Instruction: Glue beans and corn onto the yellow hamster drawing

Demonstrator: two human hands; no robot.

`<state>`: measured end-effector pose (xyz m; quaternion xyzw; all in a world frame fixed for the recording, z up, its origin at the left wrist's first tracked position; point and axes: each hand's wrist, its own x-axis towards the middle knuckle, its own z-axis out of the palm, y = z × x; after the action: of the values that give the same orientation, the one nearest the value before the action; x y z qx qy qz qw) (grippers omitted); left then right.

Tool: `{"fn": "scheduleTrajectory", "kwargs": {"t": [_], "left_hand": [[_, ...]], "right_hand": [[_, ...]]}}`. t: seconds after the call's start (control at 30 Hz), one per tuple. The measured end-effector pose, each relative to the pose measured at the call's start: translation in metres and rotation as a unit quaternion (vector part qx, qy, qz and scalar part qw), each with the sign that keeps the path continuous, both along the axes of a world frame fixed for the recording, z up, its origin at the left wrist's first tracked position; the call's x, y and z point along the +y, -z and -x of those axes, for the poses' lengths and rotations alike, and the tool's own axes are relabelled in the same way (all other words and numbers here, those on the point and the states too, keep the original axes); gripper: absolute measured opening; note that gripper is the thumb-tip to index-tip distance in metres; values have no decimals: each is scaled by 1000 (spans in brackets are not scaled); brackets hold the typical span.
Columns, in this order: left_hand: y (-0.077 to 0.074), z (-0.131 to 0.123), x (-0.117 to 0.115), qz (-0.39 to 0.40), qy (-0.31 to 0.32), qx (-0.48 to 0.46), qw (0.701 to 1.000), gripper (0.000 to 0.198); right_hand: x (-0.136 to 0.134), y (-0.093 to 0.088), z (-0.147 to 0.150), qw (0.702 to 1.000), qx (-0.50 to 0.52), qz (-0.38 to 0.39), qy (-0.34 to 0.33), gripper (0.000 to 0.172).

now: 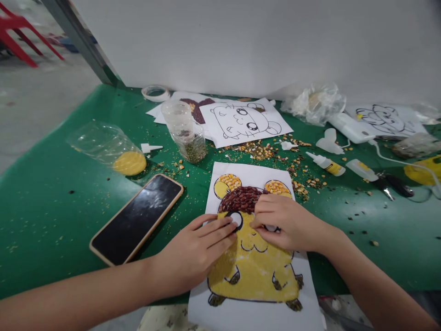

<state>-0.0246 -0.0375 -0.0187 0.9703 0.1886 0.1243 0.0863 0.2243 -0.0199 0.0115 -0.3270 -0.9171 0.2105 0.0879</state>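
Observation:
A seed picture of a hamster (255, 280) on white paper lies at the table's front edge, with a yellow grainy body, dark red beans on the head and corn kernels in the ears. My left hand (198, 248) rests on its left side, fingers stretched out flat, fingertips by the left eye. Over the right eye, my right hand (289, 225) is closed in a pinch near the nose and partly covers that eye. Whatever its fingertips hold, if anything, is hidden. Dark green seeds fill the paws and feet.
Left of the picture lies a phone (138, 220). Behind it are a plastic bottle with yellow grains (129, 163) and a jar of green seeds (193, 147). Loose seeds (258, 149), an uncoloured drawing (241, 122), glue bottles (327, 164) and a white glue gun (351, 128) lie farther back.

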Motion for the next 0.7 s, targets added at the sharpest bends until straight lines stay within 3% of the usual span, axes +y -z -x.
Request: {"fn": "scheduleTrajectory", "kwargs": {"t": [0.7], "left_hand": [[-1,0,1,-15,3,-3,1000,34]], "right_hand": [[1,1,0,1000,-7,5,24,15]]}}
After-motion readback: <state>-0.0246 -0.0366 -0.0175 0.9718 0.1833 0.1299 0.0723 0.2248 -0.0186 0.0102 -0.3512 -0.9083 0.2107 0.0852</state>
